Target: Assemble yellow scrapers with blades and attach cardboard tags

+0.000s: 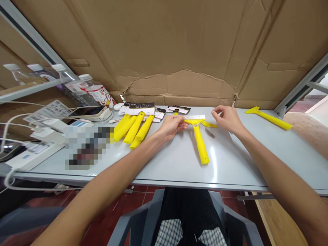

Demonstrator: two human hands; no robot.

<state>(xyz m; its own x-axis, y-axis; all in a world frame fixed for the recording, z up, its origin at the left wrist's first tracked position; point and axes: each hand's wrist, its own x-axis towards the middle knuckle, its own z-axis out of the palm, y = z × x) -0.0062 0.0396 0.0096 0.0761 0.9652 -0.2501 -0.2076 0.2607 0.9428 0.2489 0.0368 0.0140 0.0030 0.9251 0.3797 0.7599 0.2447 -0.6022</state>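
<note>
Head view: yellow scraper lying flat on grey counter, near mid-counter, handle toward the wearer and head toward the far edge. Left hand closed in a pinch on the left end of the scraper head, fingertips at the end of a white strip along the head's far edge. Right hand open, fingers loosely curved, just beside the right end of the head; no contact visible. Steel blade loose at an angle just below that end, touching a short yellow piece of uncertain identity.

Left of the left hand: bundle of yellow handles resting on printed cards. Second card pile near the far edge. Second yellow scraper at far right, well apart from the right hand.

Far left of counter: phone, white mouse, charger, power strip and plastic bottles, with a pixelated patch masking one area, contents unreadable. Torn cardboard sheet upright behind the counter. Below the near edge: dark trousers, grey chair, red tile floor.
</note>
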